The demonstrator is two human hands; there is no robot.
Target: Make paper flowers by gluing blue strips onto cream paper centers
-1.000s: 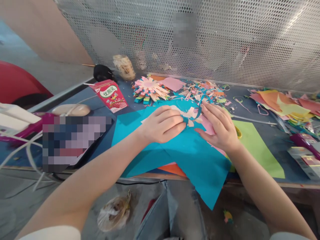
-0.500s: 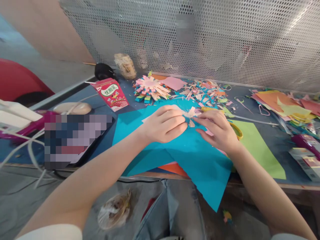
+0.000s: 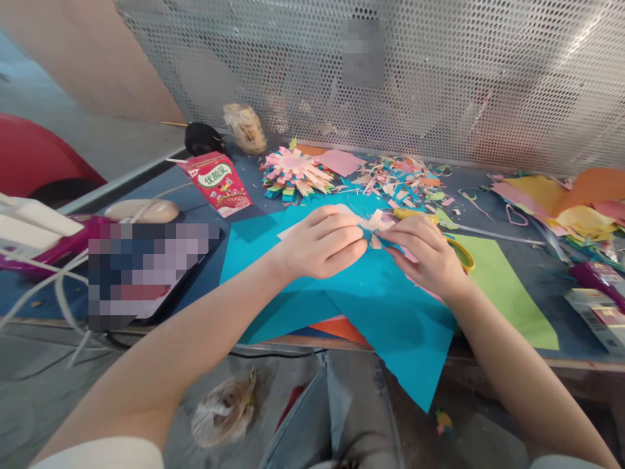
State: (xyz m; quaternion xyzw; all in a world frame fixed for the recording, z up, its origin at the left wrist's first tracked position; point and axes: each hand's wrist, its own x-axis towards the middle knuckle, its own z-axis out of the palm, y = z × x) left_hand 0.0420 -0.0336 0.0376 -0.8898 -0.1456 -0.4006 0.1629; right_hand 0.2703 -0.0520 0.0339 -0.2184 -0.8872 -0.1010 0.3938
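Some pale paper [image 3: 377, 220] is partly hidden by the left hand [image 3: 323, 243].

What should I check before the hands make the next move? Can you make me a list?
1. Left hand grips the small paper piece: ok.
2. Right hand close to that piece: ok.
3. Right fingertips pinching it firmly: cannot tell, too small to see.
4. Blue paper all on the table: not ok, a corner hangs over the edge.
5. Red drink carton away from both hands: ok.
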